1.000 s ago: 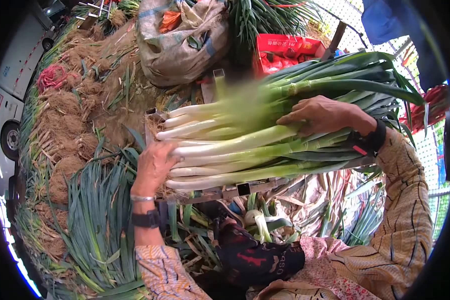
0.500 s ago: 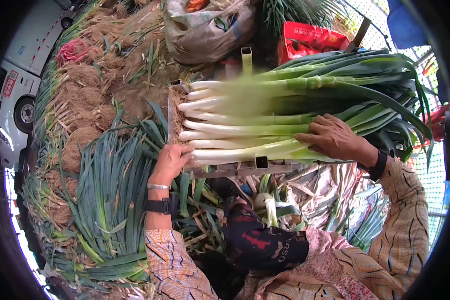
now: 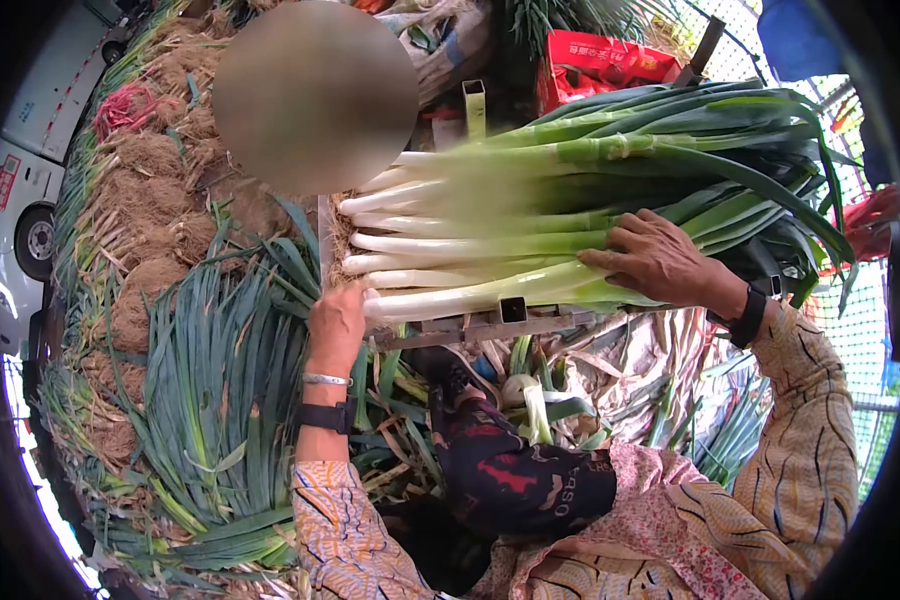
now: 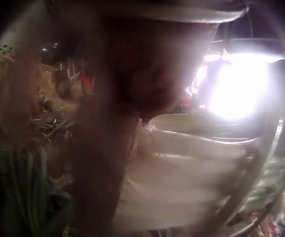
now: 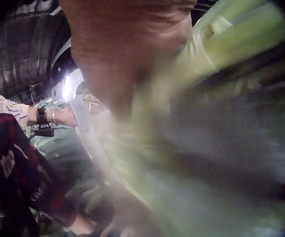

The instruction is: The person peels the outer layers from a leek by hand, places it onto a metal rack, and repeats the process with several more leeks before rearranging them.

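Leeks (image 3: 410,247) lie side by side on a metal frame (image 3: 450,330), white ends left and dark leaves right. At the rack's near side, the left hand (image 3: 337,318) grips the root end of the nearest leek (image 3: 470,300), fingers curled. Farther right, the right hand (image 3: 665,262) holds that leek's green part, fingers bent over it. A blurred left hand (image 4: 152,64) stands beside pale stalks (image 4: 182,173) in the left wrist view. In the right wrist view, the right hand (image 5: 127,49) is against green stalks (image 5: 251,34); its fingertips are unclear.
More leeks (image 3: 220,390) with dark leaves lie at left, beside rooty bundles (image 3: 145,290). Behind the rack are a red box (image 3: 610,62) and a sack (image 3: 455,50). A bent leg (image 3: 520,470) is below the rack. A round blur hides part of the upper left.
Both hands and the held leek have moved from among the other stalks to the rack's near edge. The left fingers look more curled than half a second ago. The head view has shifted.
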Demonstrator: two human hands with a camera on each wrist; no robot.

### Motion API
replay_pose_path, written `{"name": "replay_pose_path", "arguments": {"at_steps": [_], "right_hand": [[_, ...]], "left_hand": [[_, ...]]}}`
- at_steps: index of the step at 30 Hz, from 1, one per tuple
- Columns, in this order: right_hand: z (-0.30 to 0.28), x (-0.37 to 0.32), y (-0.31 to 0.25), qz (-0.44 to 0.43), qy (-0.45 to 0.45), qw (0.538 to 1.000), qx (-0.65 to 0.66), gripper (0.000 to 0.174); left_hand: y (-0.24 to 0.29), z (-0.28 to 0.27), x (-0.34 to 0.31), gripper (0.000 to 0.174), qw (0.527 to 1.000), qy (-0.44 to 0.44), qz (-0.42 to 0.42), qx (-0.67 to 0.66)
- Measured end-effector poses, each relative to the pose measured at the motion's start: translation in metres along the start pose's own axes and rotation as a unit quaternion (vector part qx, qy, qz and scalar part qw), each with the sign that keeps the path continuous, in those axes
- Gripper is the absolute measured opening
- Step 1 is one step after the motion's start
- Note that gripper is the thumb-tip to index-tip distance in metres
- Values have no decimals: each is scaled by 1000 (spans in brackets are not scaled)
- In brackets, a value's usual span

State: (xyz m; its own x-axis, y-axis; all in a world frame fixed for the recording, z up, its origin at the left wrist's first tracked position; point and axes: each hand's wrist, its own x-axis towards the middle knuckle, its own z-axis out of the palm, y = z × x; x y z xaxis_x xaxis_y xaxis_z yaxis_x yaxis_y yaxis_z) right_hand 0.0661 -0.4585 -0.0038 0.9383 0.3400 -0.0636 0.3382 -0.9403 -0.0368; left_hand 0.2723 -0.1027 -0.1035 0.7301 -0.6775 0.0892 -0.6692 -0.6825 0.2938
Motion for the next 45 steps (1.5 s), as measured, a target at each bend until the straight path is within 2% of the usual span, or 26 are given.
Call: {"name": "replay_pose_path", "arguments": {"at_steps": [2, 5, 6, 8, 10, 11, 12, 13, 14, 15, 17, 18, 20, 22, 23, 26, 30, 31, 34, 35, 38, 39, 42, 43, 45], "right_hand": [[-1, 1, -3, 1, 17, 1000, 0, 44], [-2, 2, -6, 2, 20, 1000, -10, 47], [-2, 3, -7, 3, 19, 1000, -16, 48], [1, 2, -6, 6, 20, 1000, -17, 48], [2, 2, -5, 7, 17, 1000, -23, 49], [3, 2, -4, 7, 14, 1000, -27, 49], [3, 1, -4, 8, 10, 999, -31, 50], [4, 2, -4, 8, 0, 1000, -23, 50], [4, 4, -3, 8, -9, 1000, -17, 50], [2, 5, 0, 9, -20, 1000, -13, 50], [-4, 14, 13, -18, -49, 998, 41, 50], [-6, 17, 20, -30, -65, 995, 70, 50], [-12, 24, 31, -28, -89, 983, 157, 51], [-24, 30, 33, -9, -119, 970, 210, 52], [-33, 34, 31, 37, -174, 960, 217, 51], [-41, 41, 31, 63, -226, 915, 328, 49], [-40, 35, 21, 170, -281, 876, 353, 53], [-25, 27, 23, 159, -260, 876, 375, 54], [9, 4, 12, 74, -107, 968, 213, 53], [9, 3, 13, 62, -106, 966, 227, 52], [2, 3, 9, 42, -112, 982, 148, 57], [-2, 1, 3, -1, -48, 998, 46, 62], [-8, -5, 12, 21, -22, 998, -52, 62], [-1, -8, 19, -22, 26, 998, -56, 58], [-10, -2, 22, -16, 41, 999, -28, 58]], "left_hand": [[-5, 9, 6, 17, 998, 35, -52, 1], [-17, 16, 17, 19, 973, 96, -191, -84], [-13, 2, 24, 20, 951, 33, -280, -130], [-44, 13, 23, 20, 920, 72, -238, -303], [-54, -5, 5, 21, 787, 93, -307, -527], [-60, -14, -7, 23, 789, 112, -302, -523], [-73, -19, -20, 26, 812, 123, -313, -477], [-84, -27, -36, 31, 912, 51, -304, -272], [-81, -40, -43, 37, 960, -25, -275, -53], [-70, -43, -47, 41, 976, 5, -217, 23], [-8, -59, -46, 50, 979, 72, -92, 169], [19, -66, -33, 57, 991, 61, -38, 112], [31, -41, -17, 49, 997, 3, 55, -61], [28, -14, -9, 43, 993, -61, 40, -90], [30, -6, -4, 40, 989, -95, 38, -105], [31, -13, -2, 35, 985, -83, -2, -152], [31, -21, 6, 33, 986, -104, -16, -133], [30, -18, 6, 33, 985, -93, -24, -143], [27, -2, 12, 34, 995, -72, 29, -62], [28, -4, 13, 34, 993, -92, 3, -77], [28, -4, 12, 35, 994, -87, 15, -60], [26, -4, 12, 33, 995, -77, 23, -59], [24, -2, 11, 33, 995, -65, 18, -75], [23, -2, 11, 33, 994, -72, 12, -81], [19, -8, 15, 34, 993, -81, 1, -91]]}}
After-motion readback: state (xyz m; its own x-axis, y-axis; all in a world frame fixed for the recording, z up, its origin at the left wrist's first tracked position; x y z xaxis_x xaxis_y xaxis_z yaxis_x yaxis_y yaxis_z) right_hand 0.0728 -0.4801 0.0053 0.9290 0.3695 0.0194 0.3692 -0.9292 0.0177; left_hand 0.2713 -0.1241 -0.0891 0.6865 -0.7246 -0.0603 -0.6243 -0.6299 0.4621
